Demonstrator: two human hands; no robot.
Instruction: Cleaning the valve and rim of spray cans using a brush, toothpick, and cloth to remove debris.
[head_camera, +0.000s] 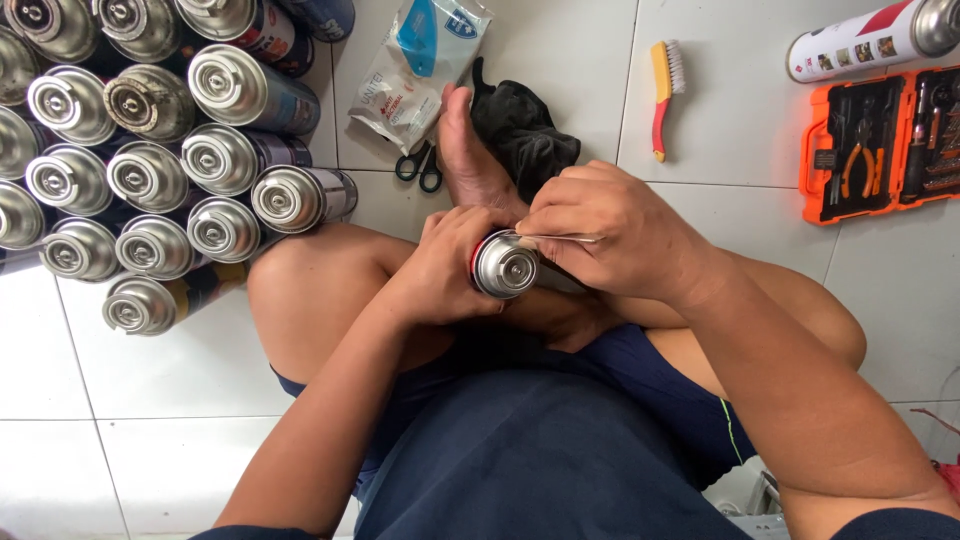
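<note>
Two hands: both work on one silver metal gas canister with a red rim (503, 266), held above the person's lap, between the knees.
Left hand: the left hand (447, 268) wraps the body of the canister from the side; its fingers (462, 222) are curled closed around the cylinder.
Right hand: the right hand (610, 232) is closed in a pinch on a thin flat metal strip (562, 238), whose end lies at the upper rim of the canister.
Canister position: it lies roughly level, the valve end turned up toward the camera, clear of the white tiled floor (170, 380).
Weight: I judge it light to moderate; how full it is I cannot tell.
Surface: smooth painted and bare metal, likely slippery, so a full wrap around the body seems better than a hold with fingertips.
Stiffness: the wall looks rigid but thin, so it may dent; the valve in the middle looks like the delicate part.
Where to hold: on the middle of the cylinder, away from the valve end.
Nearby, left: many similar silver canisters (150, 170) lie stacked on the floor.
Nearby, far: black-handled scissors (420, 165), a dark cloth (525, 135), a yellow-and-red brush (665, 95) and an open orange tool case (880, 140).
</note>
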